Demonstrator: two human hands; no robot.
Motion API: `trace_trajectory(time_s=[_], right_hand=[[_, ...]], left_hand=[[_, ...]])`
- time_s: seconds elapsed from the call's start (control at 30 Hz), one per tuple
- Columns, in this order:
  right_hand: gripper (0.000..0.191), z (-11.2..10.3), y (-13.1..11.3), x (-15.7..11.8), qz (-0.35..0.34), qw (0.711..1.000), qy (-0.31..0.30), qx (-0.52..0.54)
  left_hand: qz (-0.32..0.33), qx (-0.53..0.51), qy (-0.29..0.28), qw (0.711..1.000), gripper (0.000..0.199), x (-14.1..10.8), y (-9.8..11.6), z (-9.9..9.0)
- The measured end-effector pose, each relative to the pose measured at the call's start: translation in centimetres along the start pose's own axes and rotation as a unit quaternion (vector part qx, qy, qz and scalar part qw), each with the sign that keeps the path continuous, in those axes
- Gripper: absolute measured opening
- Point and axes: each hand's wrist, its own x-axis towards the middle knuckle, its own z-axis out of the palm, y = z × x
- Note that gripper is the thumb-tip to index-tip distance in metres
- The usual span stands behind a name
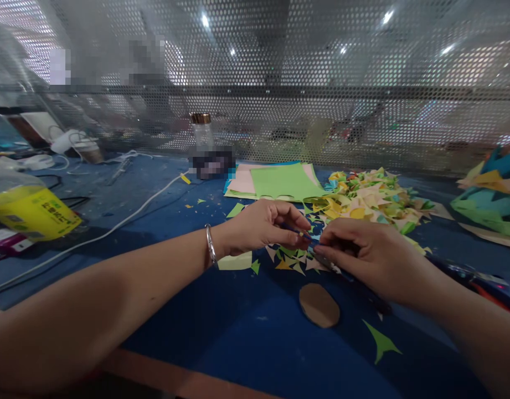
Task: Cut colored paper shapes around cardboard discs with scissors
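Observation:
A slim blue pen-like stick (pixel 308 237) spans the gap between my two hands. My left hand (pixel 275 221), with a silver bangle at the wrist, pinches one end between thumb and fingers. At the other end, the closed fingertips of my right hand (pixel 356 244) grip it. A dark long tool (pixel 373 299), its kind unclear, lies partly hidden beneath my right hand. Closer to me is a brown oval card piece (pixel 319 305). Small green, yellow and pink paper scraps (pixel 294 260) are scattered under and around the hands.
Behind my hands lie stacked coloured sheets (pixel 279 183) and a heap of paper cuttings (pixel 366 197). A yellow-labelled bottle (pixel 34 208) and a white cable (pixel 134 219) are on the left. A lidded bottle (pixel 202 130) stands before the perforated metal screen (pixel 255 72).

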Motion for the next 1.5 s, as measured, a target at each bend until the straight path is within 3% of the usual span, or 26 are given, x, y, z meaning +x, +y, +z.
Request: trace_trajectory(time_s=[0.3, 0.77, 1.03, 1.5], right_hand=[[0.022, -0.10, 0.14, 0.12, -0.013, 1.000, 0.019, -0.017], [0.022, -0.13, 0.05, 0.16, -0.006, 1.000, 0.006, -0.023], [0.021, -0.07, 0.10, 0.09, -0.002, 1.000, 0.010, -0.024], [0.024, -0.14, 0.36, 0.15, -0.014, 0.998, 0.021, -0.051]], left_hand=[[-0.021, -0.054, 0.038, 0.998, 0.033, 0.01, -0.41, 0.15], [-0.056, -0.114, 0.037, 0.991, 0.031, 0.04, -0.68, 0.43], [-0.066, -0.138, 0.076, 0.985, 0.026, 0.09, -0.29, 0.66], [-0.014, -0.085, 0.118, 0.989, 0.036, 0.24, -0.41, 0.40]])
